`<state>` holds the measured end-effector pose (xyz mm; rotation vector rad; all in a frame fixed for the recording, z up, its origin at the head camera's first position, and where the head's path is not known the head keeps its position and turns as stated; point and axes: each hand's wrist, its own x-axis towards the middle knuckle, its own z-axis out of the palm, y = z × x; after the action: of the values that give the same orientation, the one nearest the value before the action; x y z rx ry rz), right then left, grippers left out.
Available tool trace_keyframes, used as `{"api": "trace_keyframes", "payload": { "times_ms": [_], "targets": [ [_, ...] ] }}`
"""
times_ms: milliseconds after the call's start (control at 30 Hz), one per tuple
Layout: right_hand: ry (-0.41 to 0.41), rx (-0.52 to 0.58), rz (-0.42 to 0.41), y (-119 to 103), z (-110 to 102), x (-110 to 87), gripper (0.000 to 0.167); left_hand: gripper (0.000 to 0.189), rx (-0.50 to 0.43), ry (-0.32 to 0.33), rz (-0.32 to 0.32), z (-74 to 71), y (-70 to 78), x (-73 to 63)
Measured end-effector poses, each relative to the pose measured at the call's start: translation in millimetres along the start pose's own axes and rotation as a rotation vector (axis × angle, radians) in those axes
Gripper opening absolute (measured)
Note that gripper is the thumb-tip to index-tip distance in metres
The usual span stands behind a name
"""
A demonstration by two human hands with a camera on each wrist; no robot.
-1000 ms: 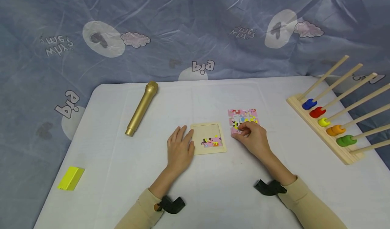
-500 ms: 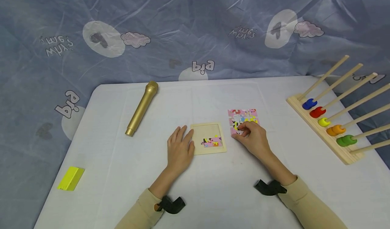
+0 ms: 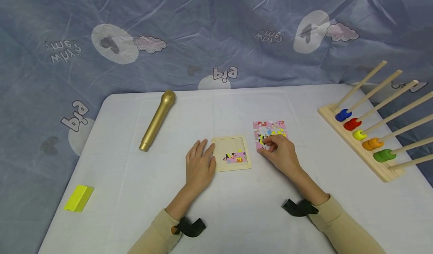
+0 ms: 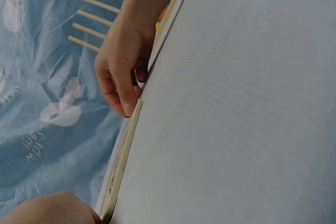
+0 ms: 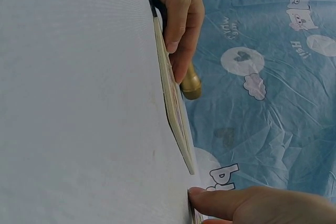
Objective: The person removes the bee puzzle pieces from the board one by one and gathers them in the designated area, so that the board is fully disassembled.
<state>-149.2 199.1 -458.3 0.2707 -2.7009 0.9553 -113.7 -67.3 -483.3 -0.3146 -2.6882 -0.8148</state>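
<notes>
At centre, left hand (image 3: 199, 167) touches the wooden tray (image 3: 226, 144), fingers apart; right of it, right hand (image 3: 281, 153) pinches a puzzle piece (image 3: 259, 145).

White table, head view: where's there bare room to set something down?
Bare patches: between the yellow block and gold microphone; between the puzzle pieces and abacus; and on the near side of the wooden tray. Crowded: the middle, where left hand, tray, puzzle pieces and right hand sit close together.

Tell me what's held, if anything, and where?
The right hand touches the flat pink puzzle at its near left corner; grip unclear. The left hand touches the square wooden tray.
</notes>
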Motion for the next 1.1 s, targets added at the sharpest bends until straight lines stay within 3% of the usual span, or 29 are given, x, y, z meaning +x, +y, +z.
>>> {"api": "trace_keyframes", "payload": {
  "times_ms": [300,733,900,1100],
  "targets": [
    [0.000,0.009,0.000,0,1,-0.2,0.028,0.037,-0.006,-0.006,-0.008,-0.3,-0.1,0.5],
    [0.127,0.110,-0.013,-7,-12,7.1,0.039,0.037,-0.007,-0.003,-0.008,0.1,-0.2,-0.3],
    [0.089,0.149,0.020,-12,-16,7.9,0.035,0.037,-0.002,-0.005,-0.010,0.2,0.3,-0.8],
    [-0.021,0.201,0.045,-22,-9,4.6,0.027,0.037,-0.009,-0.001,-0.004,-0.9,1.1,-0.4]
  ]
}}
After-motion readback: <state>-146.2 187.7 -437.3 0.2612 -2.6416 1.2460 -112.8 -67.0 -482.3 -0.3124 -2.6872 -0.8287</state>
